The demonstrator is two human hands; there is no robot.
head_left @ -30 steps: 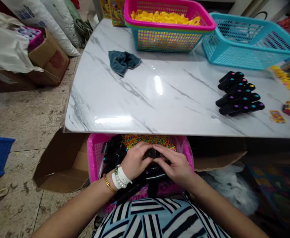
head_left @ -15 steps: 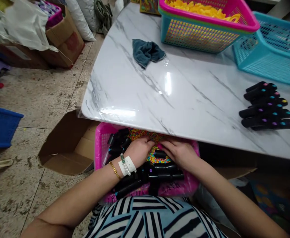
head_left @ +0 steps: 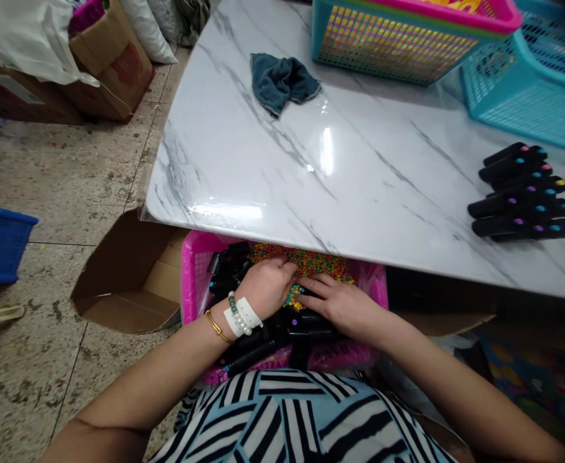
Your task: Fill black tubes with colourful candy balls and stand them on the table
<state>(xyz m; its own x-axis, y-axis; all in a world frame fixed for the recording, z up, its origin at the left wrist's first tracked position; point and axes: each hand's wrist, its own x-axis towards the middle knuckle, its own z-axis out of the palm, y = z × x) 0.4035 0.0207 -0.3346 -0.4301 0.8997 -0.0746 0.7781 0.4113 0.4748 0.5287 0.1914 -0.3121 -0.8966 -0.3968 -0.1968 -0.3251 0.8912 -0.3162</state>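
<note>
I have both hands down in the pink basket [head_left: 188, 276], working among the small colored beads [head_left: 314, 260]. The left hand [head_left: 268, 283] is bent over with its fingers curled close together; their tips are hidden, so I can't tell what, if anything, they have hold of. The right hand [head_left: 345, 307] lies flatter, fingers a little spread and reaching toward the left's; I can't make out a grip there either. I judge this to be handling at bead level. The black tubes [head_left: 311, 326] lie in the basket, close below the hands, and a stack of similar ones [head_left: 524, 199] sits on the tabletop [head_left: 234, 161]. From here, any move calls for low, gentle fingers, keeping the beads inside the rim and the wrists clear of the tabletop's edge.
</note>
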